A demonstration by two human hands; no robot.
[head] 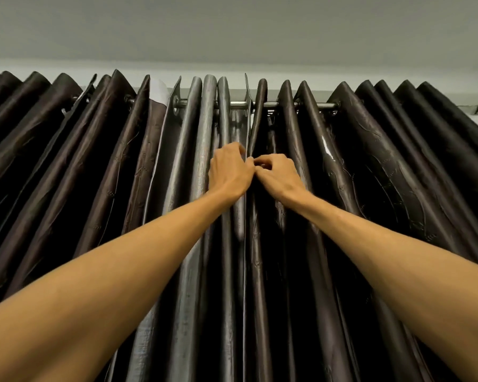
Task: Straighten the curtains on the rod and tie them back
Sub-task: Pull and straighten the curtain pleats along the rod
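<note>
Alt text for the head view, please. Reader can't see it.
Seen from below, the left hand and right hand meet side by side, both gripping the inner edges of dark pleated curtains below the metal rod. The curtains hang across the whole view, a pale ceiling above.

head cam | tilted up | close to curtains (342, 188) | rod (240, 104) overhead

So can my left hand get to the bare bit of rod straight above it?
Probably, at a stretch: the left hand grips a curtain edge below the rod, nothing blocks the way up, but that arm looks nearly straight.
</note>
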